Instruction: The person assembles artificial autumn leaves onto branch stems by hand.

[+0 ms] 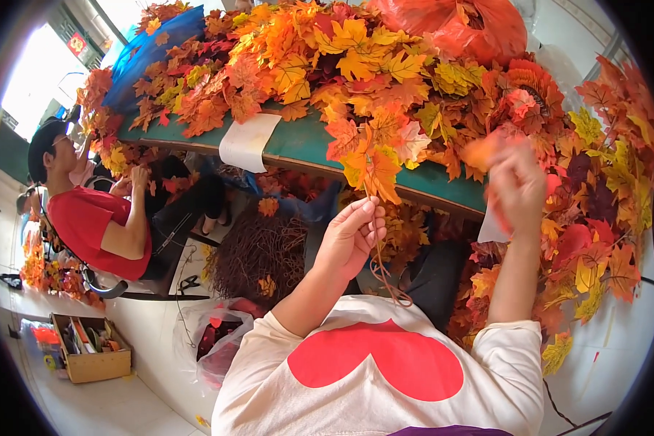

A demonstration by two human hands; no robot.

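Note:
My left hand (352, 236) is closed in a pinch on the brown stem of an artificial maple leaf spray (374, 171). Its orange and yellow leaves stand above my fingers, in front of the table edge. Thin brown stem ends (386, 280) hang below that hand toward my shirt. To the right, my right hand (517, 185) is raised and blurred by motion, its fingers curled. An orange artificial maple leaf (479, 154), equally blurred, is at its fingertips. Behind both hands lies a heap of artificial maple leaves (291, 65) in orange, yellow and red.
The green table (301, 134) has a white paper (248, 142) over its edge. A red plastic bag (458, 29) sits at the back. Brown stems (251, 243) are bundled below the table. At left sits a person in red (98, 225); a cardboard box (98, 363) is on the floor.

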